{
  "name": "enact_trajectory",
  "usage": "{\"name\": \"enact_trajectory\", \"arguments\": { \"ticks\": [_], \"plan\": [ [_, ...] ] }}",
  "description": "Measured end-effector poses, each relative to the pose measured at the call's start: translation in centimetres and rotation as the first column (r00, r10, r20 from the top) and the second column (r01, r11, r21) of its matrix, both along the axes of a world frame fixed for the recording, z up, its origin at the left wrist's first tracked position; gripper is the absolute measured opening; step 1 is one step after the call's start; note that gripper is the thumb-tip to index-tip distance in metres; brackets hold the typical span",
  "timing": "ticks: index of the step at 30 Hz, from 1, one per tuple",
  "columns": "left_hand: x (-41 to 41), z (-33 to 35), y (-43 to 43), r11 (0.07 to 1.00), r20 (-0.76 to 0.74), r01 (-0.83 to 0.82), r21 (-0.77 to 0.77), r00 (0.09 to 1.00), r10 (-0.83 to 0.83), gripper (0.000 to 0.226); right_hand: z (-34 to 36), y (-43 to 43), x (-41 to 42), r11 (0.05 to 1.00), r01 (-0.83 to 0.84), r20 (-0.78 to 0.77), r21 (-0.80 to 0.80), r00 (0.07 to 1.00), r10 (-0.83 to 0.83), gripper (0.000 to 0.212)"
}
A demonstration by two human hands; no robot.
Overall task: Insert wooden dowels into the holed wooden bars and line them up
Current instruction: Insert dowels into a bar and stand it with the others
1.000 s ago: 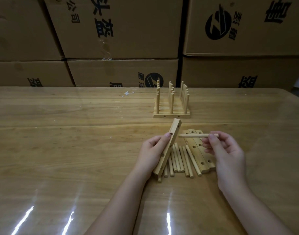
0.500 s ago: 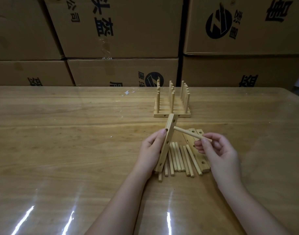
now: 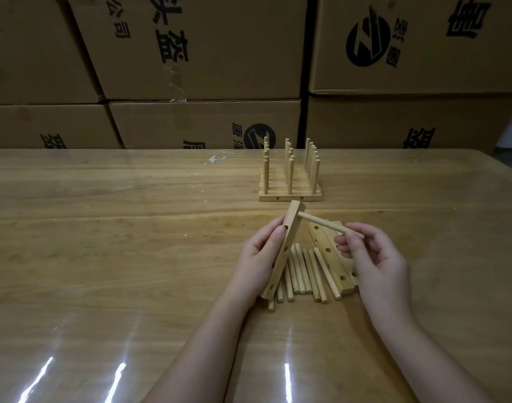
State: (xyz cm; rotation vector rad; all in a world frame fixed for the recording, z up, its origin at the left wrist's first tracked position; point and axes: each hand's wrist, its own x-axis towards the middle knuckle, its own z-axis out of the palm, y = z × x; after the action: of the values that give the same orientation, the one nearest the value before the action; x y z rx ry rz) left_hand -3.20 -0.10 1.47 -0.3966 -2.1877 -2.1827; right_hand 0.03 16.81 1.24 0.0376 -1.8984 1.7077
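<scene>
My left hand [image 3: 256,257] grips a holed wooden bar [image 3: 289,234], tilted up on its lower end. A wooden dowel [image 3: 324,226] is pinched near its right end by my right hand [image 3: 377,263], and its left tip sits at the bar's top hole. Several loose dowels [image 3: 302,271] lie on the table under and between my hands. Two more holed bars [image 3: 330,254] lie flat beside them, partly under my right hand. Farther back stands a row of finished bars with upright dowels [image 3: 290,177].
The work lies on a glossy wooden table [image 3: 103,242]. Stacked cardboard boxes [image 3: 202,53] form a wall along the table's far edge. A small white scrap [image 3: 214,159] lies near the far edge.
My right hand brought the dowel left and tilted it, so its tip now meets the bar's top hole. The left hand turned the bar more upright.
</scene>
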Motion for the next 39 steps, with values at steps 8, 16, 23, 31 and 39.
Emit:
{"name": "enact_trajectory", "arguments": {
  "ticks": [8,16,23,31,39],
  "plan": [
    [-0.03,-0.06,-0.02,1.000,0.014,0.017,-0.017,1.000,-0.017,0.028,-0.26,0.61,0.18,0.930,0.125,-0.089,0.345,0.991,-0.100,0.021],
    [0.11,0.03,-0.13,0.998,0.045,0.007,-0.055,0.999,-0.005,0.028,-0.29,0.67,0.13,0.898,0.171,-0.146,0.405,0.982,-0.121,0.022],
    [0.14,0.05,-0.10,0.998,0.050,0.015,-0.066,0.999,-0.012,0.028,-0.26,0.68,0.17,0.920,0.160,-0.121,0.359,0.985,-0.124,0.019],
    [0.03,-0.27,-0.11,0.997,0.058,0.031,-0.072,0.998,-0.026,0.028,-0.21,0.73,0.28,0.918,0.166,-0.088,0.359,0.986,-0.144,0.017],
    [-0.16,-0.45,-0.06,0.994,0.054,0.035,-0.104,0.998,-0.029,0.029,-0.09,0.84,0.37,0.901,0.180,-0.060,0.394,0.984,-0.170,0.018]
  ]
}}
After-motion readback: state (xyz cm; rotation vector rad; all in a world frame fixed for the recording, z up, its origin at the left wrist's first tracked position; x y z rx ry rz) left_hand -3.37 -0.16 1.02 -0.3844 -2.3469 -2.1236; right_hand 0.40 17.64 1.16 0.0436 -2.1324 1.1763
